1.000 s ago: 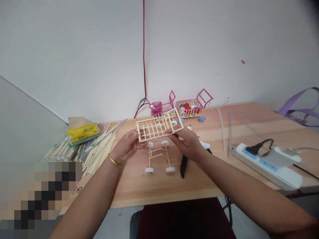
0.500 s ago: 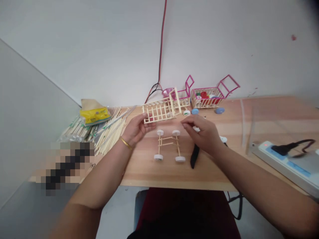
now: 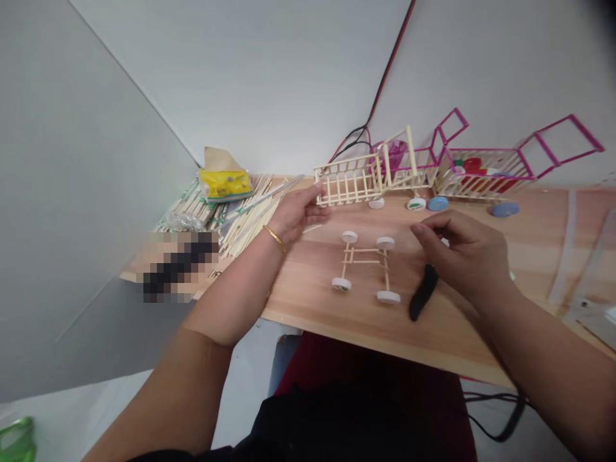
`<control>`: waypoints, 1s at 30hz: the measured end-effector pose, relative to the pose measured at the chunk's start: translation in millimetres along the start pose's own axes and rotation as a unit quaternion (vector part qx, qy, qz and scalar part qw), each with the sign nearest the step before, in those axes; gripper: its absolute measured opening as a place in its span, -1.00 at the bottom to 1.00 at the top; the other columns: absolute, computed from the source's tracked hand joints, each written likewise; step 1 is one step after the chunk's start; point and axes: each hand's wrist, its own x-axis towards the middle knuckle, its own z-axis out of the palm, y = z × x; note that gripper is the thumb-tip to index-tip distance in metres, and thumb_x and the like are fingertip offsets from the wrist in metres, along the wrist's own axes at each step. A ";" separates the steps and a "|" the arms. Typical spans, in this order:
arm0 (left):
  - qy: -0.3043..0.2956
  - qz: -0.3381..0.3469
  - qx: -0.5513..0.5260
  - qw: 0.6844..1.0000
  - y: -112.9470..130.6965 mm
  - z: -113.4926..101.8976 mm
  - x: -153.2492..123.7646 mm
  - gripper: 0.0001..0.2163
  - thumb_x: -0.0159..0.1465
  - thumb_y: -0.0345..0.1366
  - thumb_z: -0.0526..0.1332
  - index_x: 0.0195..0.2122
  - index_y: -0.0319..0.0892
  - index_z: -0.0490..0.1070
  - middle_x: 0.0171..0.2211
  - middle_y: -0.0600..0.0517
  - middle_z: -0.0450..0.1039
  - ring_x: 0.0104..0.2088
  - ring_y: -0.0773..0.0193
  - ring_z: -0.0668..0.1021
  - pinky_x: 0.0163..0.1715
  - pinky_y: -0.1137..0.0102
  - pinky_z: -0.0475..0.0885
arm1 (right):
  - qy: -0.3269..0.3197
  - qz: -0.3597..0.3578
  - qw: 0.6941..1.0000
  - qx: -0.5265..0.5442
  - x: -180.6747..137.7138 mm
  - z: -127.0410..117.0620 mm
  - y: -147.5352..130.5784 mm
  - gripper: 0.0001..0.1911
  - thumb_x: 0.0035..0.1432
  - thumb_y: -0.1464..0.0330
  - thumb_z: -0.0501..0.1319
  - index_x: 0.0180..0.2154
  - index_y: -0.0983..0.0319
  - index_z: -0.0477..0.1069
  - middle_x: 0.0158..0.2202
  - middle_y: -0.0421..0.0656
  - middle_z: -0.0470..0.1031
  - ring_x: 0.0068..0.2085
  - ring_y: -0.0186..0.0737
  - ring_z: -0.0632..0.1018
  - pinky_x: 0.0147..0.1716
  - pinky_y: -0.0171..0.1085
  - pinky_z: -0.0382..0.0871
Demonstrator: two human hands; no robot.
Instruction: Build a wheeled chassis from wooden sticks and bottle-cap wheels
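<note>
My left hand [image 3: 301, 215] is closed around the left end of a small cart basket [image 3: 349, 183] made of pale wooden sticks, held tilted above the table. A frame-like handle rises from the basket's right end. To the right, my right hand [image 3: 462, 250] has thumb and forefinger pressed together, apart from the basket; whether anything small is between them I cannot make out. Below and between the hands stands a wheeled stick frame [image 3: 368, 256] with white bottle caps as wheels. A tool's black handle [image 3: 423, 292] lies under my right hand, its other end hidden.
Behind stand two stick carts with purple trim; the right cart [image 3: 486, 173] holds coloured caps. At the left lie loose wooden sticks [image 3: 250, 215] and a yellow packet [image 3: 225, 185]. A blue cap [image 3: 505, 209] lies at the right. A red-and-black cable [image 3: 389, 67] runs down the wall.
The camera view has turned left, so everything sits further right in the picture. My left hand still holds the stick basket. My right hand stays pinched, slightly further from the basket.
</note>
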 end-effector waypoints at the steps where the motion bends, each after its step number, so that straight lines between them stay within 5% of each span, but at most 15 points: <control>1: 0.005 -0.005 0.011 1.000 2.2 -2.7 0.7 -0.71 0.14 -0.11 0.28 -0.33 -0.27 0.38 -0.52 0.05 0.44 -0.56 0.36 0.55 -0.53 0.49 0.44 | -0.003 0.002 1.000 0.000 -0.4 0.2 0.4 -0.84 0.15 0.24 0.18 -0.43 0.15 0.38 -0.49 -0.19 0.44 -0.47 -0.22 0.42 -0.45 -0.23 0.25; 6: 0.035 -0.047 0.067 0.996 10.4 -14.3 2.0 -0.74 0.10 -0.16 0.32 -0.39 -0.27 0.36 -0.63 0.08 0.35 -0.68 0.41 0.45 -0.69 0.56 0.29 | -0.017 0.000 1.000 0.012 -0.5 -0.7 -0.6 -0.83 0.16 0.24 0.17 -0.44 0.14 0.37 -0.48 -0.18 0.44 -0.46 -0.22 0.43 -0.45 -0.22 0.26; 13: 0.090 -0.095 0.111 0.985 21.1 -25.4 3.8 -0.80 0.11 -0.29 0.32 -0.35 -0.28 0.34 -0.64 0.02 0.39 -0.69 0.36 0.46 -0.60 0.46 0.41 | -0.031 -0.035 0.999 0.016 0.9 1.6 2.5 -0.83 0.16 0.28 0.18 -0.46 0.17 0.37 -0.47 -0.18 0.46 -0.47 -0.26 0.43 -0.45 -0.25 0.28; 30: 0.174 -0.045 0.232 0.956 19.9 -14.1 1.8 -0.80 0.13 -0.29 0.31 -0.46 -0.30 0.34 -0.64 -0.02 0.41 -0.60 0.27 0.53 -0.54 0.42 0.46 | -0.068 -0.043 0.995 0.059 3.3 2.8 5.3 -0.82 0.17 0.30 0.17 -0.45 0.23 0.38 -0.46 -0.18 0.46 -0.45 -0.32 0.41 -0.41 -0.30 0.26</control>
